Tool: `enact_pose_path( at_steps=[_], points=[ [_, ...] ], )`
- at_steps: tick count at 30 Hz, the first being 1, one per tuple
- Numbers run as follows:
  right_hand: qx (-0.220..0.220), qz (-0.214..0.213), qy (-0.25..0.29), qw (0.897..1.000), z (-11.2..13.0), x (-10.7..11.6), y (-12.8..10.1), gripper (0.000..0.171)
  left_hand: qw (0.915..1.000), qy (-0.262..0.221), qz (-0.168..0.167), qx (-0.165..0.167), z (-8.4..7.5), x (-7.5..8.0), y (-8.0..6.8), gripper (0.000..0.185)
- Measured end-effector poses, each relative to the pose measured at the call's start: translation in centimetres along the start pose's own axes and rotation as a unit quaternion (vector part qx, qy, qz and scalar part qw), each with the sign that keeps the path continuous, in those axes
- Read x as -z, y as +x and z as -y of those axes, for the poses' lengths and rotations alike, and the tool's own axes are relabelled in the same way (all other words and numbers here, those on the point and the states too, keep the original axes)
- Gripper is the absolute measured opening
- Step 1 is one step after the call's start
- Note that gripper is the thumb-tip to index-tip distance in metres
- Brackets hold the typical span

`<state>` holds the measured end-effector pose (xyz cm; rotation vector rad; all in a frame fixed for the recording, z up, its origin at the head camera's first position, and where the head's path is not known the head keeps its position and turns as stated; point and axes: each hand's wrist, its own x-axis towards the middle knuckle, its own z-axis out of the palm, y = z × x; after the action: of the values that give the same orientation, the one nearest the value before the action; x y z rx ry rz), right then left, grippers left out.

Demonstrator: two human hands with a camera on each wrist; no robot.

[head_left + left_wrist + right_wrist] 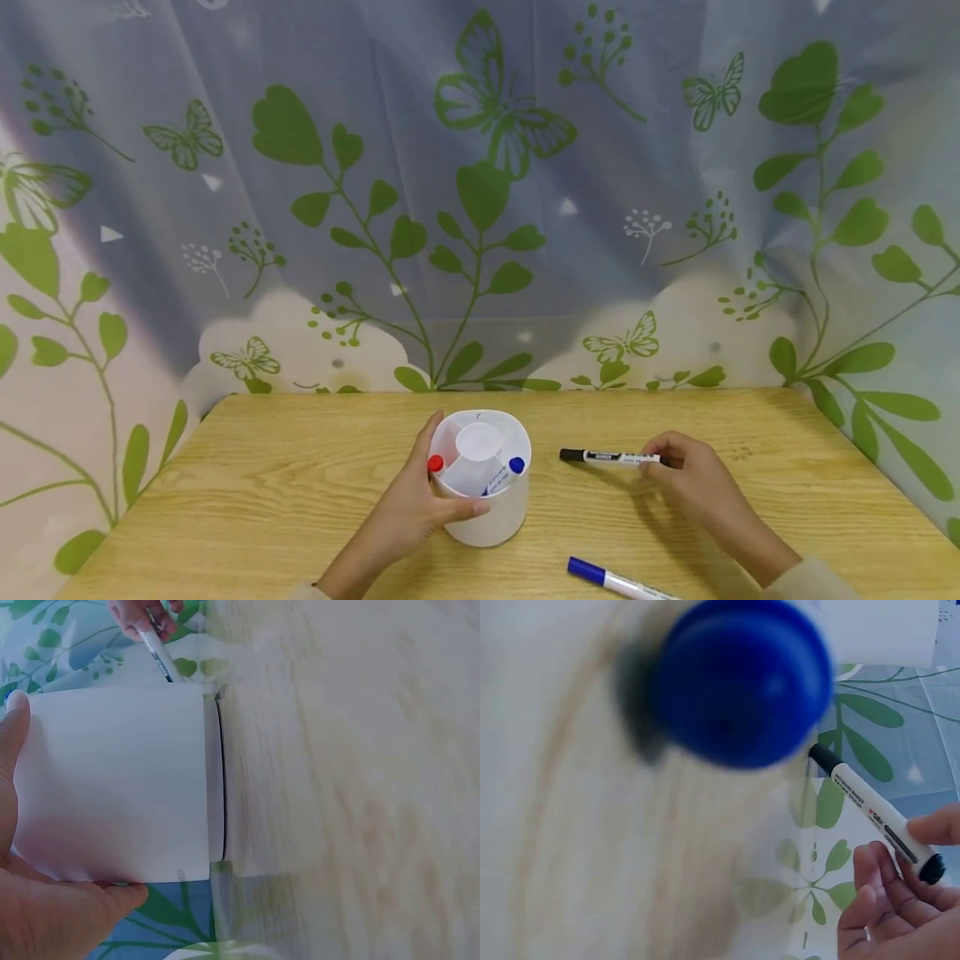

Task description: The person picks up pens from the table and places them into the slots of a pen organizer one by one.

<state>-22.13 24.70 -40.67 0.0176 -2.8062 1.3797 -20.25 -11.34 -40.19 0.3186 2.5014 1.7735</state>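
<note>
My left hand (408,508) grips a white round desk organizer (491,521) from its left side, thumb across the front. Inside its compartments stand a red-ended marker (435,463) and a blue-ended marker (516,465). The left wrist view shows the organizer's smooth side wall (112,780) close up. To the right, my right hand (701,483) pinches a black whiteboard marker (607,457) by its rear end, the black cap pointing left toward the organizer. In the right wrist view, thumb and fingers hold that marker (874,810) near its black end.
A blue-capped marker (622,581) lies on the wooden table (300,475) at the near edge, below the right hand. Its blue cap (742,682) looms large in the right wrist view. A curtain (360,208) with leaves and butterflies hangs behind the table.
</note>
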Motion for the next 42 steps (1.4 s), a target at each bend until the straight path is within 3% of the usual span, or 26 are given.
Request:
enact_pose_path(
  at_steps=[8, 30, 35, 42],
  points=[
    [0.009, -0.012, 0.083, 0.996, 1.5, 0.2, 0.1, 0.02, 0.9996, -0.016, 0.02, 0.01, 0.1, 0.9, 0.5, 0.126],
    [0.062, -0.063, 0.118, 0.989, 4.9, 1.3, -0.4, 0.037, 0.9915, -0.065, 0.11, -0.028, 0.9, 2.8, 0.2, 0.101],
    [0.08, -0.067, 0.155, 0.982, 5.6, 1.6, -0.5, 0.038, 0.9909, -0.065, 0.114, -0.028, 0.7, 2.7, 0.2, 0.103],
    [0.099, -0.05, 0.243, 0.964, 6.9, 1.5, -0.6, 0.035, 0.9938, -0.05, 0.096, -0.023, 0.6, 2.4, 0.4, 0.109]
  ],
)
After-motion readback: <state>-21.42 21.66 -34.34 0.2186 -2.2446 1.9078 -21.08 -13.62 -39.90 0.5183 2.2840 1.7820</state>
